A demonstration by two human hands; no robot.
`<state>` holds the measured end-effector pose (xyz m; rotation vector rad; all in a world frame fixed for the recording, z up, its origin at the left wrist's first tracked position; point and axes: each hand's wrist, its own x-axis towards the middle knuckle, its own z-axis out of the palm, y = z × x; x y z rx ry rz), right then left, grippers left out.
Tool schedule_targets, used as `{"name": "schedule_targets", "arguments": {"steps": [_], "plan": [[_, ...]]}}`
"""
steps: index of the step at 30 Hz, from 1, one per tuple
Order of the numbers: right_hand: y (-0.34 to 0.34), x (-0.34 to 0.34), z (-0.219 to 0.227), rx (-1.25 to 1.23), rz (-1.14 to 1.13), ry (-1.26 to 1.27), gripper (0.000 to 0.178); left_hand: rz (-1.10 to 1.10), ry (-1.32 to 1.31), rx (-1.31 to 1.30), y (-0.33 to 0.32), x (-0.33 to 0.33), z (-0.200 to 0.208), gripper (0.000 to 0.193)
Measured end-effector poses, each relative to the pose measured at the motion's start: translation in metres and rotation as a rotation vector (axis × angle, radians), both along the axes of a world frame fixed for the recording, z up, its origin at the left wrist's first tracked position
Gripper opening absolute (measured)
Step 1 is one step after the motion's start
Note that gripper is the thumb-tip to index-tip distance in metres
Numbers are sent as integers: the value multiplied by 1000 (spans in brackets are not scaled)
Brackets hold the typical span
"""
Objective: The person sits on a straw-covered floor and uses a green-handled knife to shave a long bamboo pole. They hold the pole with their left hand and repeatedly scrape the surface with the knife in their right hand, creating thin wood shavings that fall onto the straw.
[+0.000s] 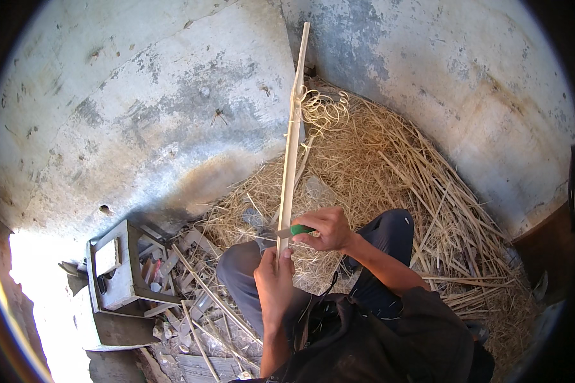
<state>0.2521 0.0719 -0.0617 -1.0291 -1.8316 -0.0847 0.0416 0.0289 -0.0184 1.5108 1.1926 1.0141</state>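
Observation:
A long, pale split strip of bamboo (289, 172) runs from between my knees up toward the wall corner, tilted slightly to the right at its far end. My left hand (275, 281) is closed round its near end. In my right hand (326, 230) is a knife with a green handle (300, 229); its flat blade (283, 234) lies across the strip just beyond my left fingers. Thin curled shavings (322, 108) cling to the strip's far part. How the blade's edge meets the bamboo is too small to tell.
Straw-like shavings and thin sticks (441, 198) heap against the right wall (453, 83). At left stands a worn wooden box (118, 274) beside scattered scraps (166, 268). Loose bamboo sticks (201, 338) lie near my left knee (239, 274). A stained wall (140, 115) rises at the far left.

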Motion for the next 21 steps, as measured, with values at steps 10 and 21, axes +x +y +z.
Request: {"name": "schedule_targets", "arguments": {"steps": [10,21], "plan": [[-1,2,10,57,-21,1,38,-45,-50,-75,-4,-7,-3,26],[-2,6,11,51,-30,-31,36,-68,-49,-153,-11,-14,2,26]]}}
